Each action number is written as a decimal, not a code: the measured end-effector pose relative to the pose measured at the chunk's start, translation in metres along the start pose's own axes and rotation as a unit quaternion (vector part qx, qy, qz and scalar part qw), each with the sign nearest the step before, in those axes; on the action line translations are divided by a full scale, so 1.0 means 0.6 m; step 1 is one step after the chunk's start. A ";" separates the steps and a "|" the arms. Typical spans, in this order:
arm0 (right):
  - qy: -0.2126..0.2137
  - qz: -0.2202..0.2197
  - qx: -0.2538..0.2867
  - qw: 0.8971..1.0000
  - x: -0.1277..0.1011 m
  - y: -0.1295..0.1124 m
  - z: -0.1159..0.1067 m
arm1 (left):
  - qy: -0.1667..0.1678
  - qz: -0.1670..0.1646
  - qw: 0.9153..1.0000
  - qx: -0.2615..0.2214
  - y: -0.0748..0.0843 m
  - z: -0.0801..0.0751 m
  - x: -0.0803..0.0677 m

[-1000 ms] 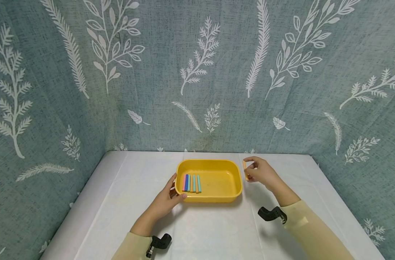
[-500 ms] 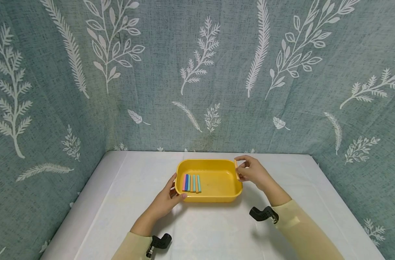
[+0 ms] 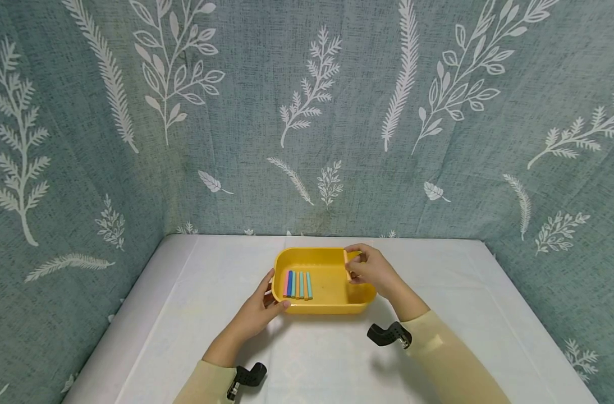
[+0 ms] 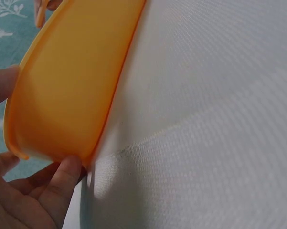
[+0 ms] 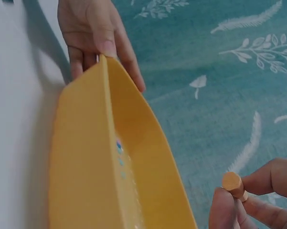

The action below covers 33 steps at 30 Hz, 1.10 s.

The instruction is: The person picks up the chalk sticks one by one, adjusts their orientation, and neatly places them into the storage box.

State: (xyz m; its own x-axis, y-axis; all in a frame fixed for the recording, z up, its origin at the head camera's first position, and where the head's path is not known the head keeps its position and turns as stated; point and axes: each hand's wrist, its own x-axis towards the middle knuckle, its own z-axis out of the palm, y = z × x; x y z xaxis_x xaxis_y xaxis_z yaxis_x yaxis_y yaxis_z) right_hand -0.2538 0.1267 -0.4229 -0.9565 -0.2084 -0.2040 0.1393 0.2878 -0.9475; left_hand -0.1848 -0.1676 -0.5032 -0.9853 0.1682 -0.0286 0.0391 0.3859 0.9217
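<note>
A yellow tray sits in the middle of a white tabletop, backed by a grey-green cloth with white leaf prints. The left hand grips the tray's left end: the thumb lies over the rim and the fingers curl against the outer wall, as the left wrist view also shows, with the tray's underside close to the palm. Inside the tray, near that left end, five short sticks lie side by side in a neat row, touching or nearly touching: pink, blue, orange, light blue and teal, as far as their colours can be told.

The right hand is held above the right part of the tray, inside its rim line. Its thumb and fingertips pinch a short orange stick, which stands roughly upright above the tray floor, well apart from the row. The right wrist view shows the stick's round end poking out between the fingertips, with the tray's long wall running away towards the left hand. Both forearms wear pale yellow sleeves, each with a black camera mount at the wrist.
</note>
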 end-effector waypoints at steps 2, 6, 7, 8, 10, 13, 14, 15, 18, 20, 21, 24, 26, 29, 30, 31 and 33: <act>0.003 0.004 0.001 1.000 0.005 0.002 0.011 | -0.001 0.000 1.000 -0.003 0.000 0.000 0.000; 0.005 0.006 0.001 1.000 0.015 0.006 0.031 | -0.002 0.000 1.000 -0.004 -0.001 -0.001 -0.001; 0.005 0.006 0.000 1.000 0.018 0.008 0.035 | -0.002 0.000 1.000 -0.003 -0.001 -0.001 -0.001; 0.003 0.004 0.002 1.000 0.020 0.009 0.039 | -0.002 0.000 1.000 -0.003 -0.001 -0.001 -0.001; 0.001 0.002 0.004 1.000 0.023 0.012 0.047 | -0.001 0.000 1.000 -0.001 -0.002 -0.001 -0.001; -0.008 -0.003 0.010 1.000 0.027 0.018 0.056 | 0.000 -0.001 1.000 0.001 -0.002 0.000 0.000; -0.011 -0.005 0.012 1.000 0.029 0.020 0.060 | 0.001 -0.002 1.000 0.002 -0.002 0.000 0.000; -0.013 -0.005 0.012 1.000 0.030 0.022 0.063 | 0.002 -0.003 1.000 0.002 -0.002 0.000 0.001; -0.018 -0.003 0.012 1.000 0.034 0.028 0.072 | 0.003 -0.003 1.000 0.002 -0.003 0.001 0.001; -0.017 0.000 0.010 1.000 0.037 0.032 0.079 | 0.003 -0.003 1.000 0.003 -0.003 0.001 0.001; -0.017 0.002 0.009 1.000 0.038 0.033 0.083 | 0.003 -0.003 1.000 0.003 -0.003 0.001 0.002; -0.017 0.003 0.002 1.000 0.042 0.038 0.093 | 0.004 -0.004 1.000 0.004 -0.003 0.001 0.002; -0.017 0.006 -0.003 1.000 0.045 0.041 0.099 | 0.005 -0.004 1.000 0.005 -0.003 0.001 0.002; -0.021 0.012 -0.014 1.000 0.049 0.045 0.106 | 0.004 -0.004 1.000 0.006 -0.003 0.001 0.002; -0.023 0.015 -0.016 1.000 0.051 0.046 0.108 | 0.004 -0.004 1.000 0.006 -0.003 0.001 0.002; -0.024 0.018 -0.018 0.999 0.052 0.047 0.110 | 0.004 -0.004 1.000 0.007 -0.003 0.001 0.002; -0.026 0.024 -0.020 0.999 0.055 0.050 0.114 | 0.004 -0.005 1.000 0.007 -0.003 0.002 0.002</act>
State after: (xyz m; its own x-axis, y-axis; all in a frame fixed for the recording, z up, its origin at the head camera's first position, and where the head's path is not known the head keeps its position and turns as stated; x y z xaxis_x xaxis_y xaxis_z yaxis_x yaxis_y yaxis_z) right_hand -0.2639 0.0646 -0.4748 -0.9339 -0.2421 -0.2632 0.1738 0.3360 -0.9257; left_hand -0.1862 -0.1672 -0.5054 -0.9870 0.1573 -0.0340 0.0322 0.4002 0.9159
